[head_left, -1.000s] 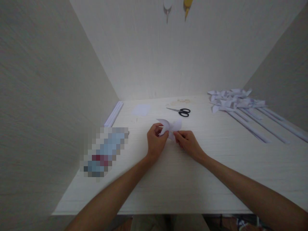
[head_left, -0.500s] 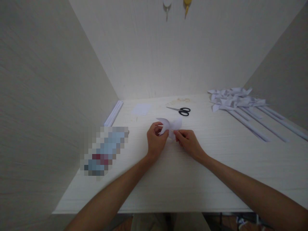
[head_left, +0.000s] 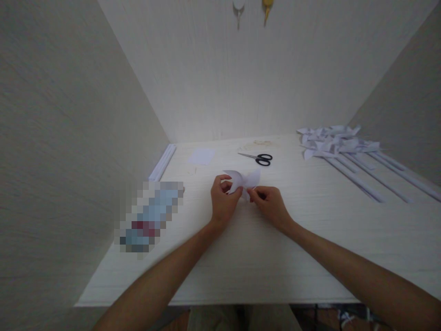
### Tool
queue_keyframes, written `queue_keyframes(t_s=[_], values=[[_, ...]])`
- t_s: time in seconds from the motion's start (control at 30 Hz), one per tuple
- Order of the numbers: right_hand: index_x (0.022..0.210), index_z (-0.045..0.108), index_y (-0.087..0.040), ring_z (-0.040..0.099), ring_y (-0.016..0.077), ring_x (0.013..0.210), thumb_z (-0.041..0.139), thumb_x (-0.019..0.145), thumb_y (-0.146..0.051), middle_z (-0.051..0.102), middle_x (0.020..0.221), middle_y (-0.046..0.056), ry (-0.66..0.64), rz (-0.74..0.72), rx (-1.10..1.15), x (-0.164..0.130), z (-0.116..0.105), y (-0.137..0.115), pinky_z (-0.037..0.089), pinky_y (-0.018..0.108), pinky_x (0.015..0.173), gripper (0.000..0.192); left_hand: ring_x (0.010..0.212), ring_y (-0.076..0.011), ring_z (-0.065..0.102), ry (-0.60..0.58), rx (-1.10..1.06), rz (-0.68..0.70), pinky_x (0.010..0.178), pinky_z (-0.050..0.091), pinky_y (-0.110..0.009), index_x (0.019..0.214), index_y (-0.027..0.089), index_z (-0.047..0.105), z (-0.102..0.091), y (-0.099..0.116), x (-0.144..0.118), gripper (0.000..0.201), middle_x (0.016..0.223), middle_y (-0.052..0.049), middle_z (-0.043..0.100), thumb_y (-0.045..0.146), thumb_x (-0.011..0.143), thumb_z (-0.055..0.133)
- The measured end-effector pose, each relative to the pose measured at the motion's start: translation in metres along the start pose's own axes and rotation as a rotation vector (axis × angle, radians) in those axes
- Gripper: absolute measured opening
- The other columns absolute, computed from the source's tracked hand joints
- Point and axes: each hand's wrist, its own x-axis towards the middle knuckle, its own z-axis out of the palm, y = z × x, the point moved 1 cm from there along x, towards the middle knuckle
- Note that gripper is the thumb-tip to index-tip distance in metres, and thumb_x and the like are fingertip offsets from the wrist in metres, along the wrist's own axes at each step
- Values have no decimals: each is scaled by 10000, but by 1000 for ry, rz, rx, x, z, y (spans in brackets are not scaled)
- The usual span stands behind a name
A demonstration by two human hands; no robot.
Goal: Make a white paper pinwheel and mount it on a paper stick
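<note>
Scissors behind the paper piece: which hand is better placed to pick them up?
Right hand, probably: the scissors lie beyond it, handles toward the right, while the left hand pinches the folded paper.

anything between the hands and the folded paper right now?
No. Both the left hand and the right hand already pinch the folded paper directly, held just above the table. The scissors lie farther back, apart from it.

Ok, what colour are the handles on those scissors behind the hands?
Black handles on the scissors, with bare metal blades; the head view shows them clearly.
</note>
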Motion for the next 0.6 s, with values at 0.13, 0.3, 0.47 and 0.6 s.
queue_keyframes(t_s=[0.13, 0.3, 0.47, 0.6], values=[[442, 447, -160, 335, 75, 413, 487, 728, -302, 408, 424, -29, 107, -111, -170, -4, -1, -2, 254, 210, 435, 322, 533, -108, 544, 2, -23, -56, 514, 403, -213, 820, 187, 433, 2, 1, -2, 329, 564, 50, 534, 140, 551, 615], [458, 456, -165, 378, 80, 439, 473, 753, -292, 454, 464, -13, 130, -206, -292, -7, -1, -2, 291, 212, 474, 322, 515, -102, 530, 15, -10, -80, 484, 386, -201, 809, 189, 436, 3, 4, -4, 324, 555, 53, 527, 136, 545, 615], [475, 470, -170, 387, 82, 452, 470, 755, -272, 458, 485, -13, 145, -235, -320, -8, -2, -3, 290, 205, 471, 298, 530, -107, 543, 15, -4, -77, 503, 400, -208, 816, 188, 440, 2, 3, -4, 320, 560, 49, 533, 145, 551, 615], [501, 481, -172, 400, 86, 453, 487, 746, -274, 473, 488, -15, 144, -208, -317, -7, -2, -2, 289, 206, 471, 265, 513, -104, 535, 15, -3, -83, 486, 397, -203, 819, 186, 443, 2, 4, -4, 324, 553, 49, 535, 146, 549, 617]])
